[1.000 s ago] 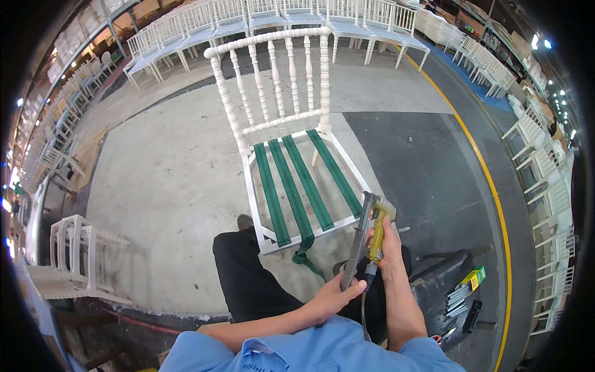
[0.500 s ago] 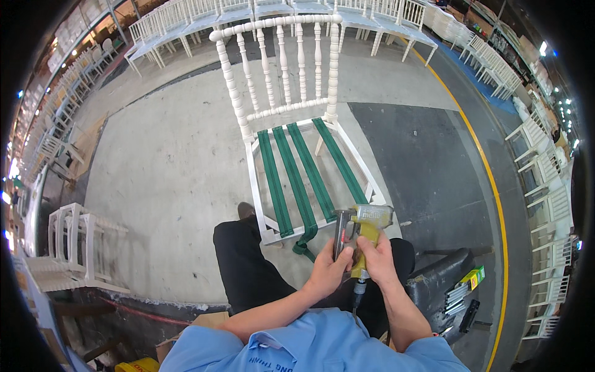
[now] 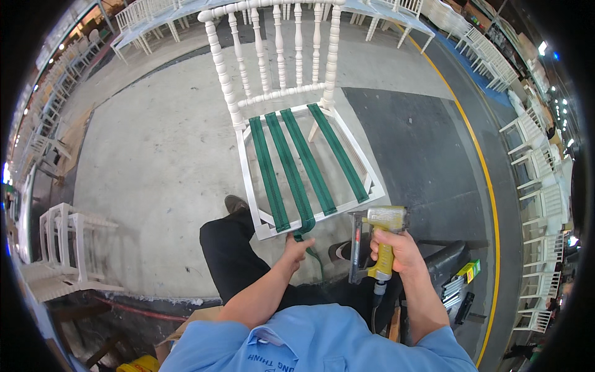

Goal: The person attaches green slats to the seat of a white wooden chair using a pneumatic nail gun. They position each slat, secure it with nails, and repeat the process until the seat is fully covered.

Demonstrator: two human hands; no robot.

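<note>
Loose-ended green strap (image 3: pixel 290 172) may skew if the left hand (image 3: pixel 294 252), grip indeterminable, pulls unevenly; right hand's (image 3: pixel 401 249) grip encircles the staple gun (image 3: pixel 385 258).

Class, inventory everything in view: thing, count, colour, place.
Chair frame: one, white, centre
Straps: four, green, across its seat
Fastener gun: one, yellow, right of centre
Other chairs: many, white, around edges
Metal strips: several, silver, lower right
Box: one, yellow-green, beside strips
Floor: one, grey, beneath
Floor line: one, yellow, right
Shirt: one, blue, bottom
Trousers: one pair, black, bottom
Shoes: two, dark, near chair
Left hand: one, bare, at a strap's front end
Right hand: one, bare, gripping the gun
</note>
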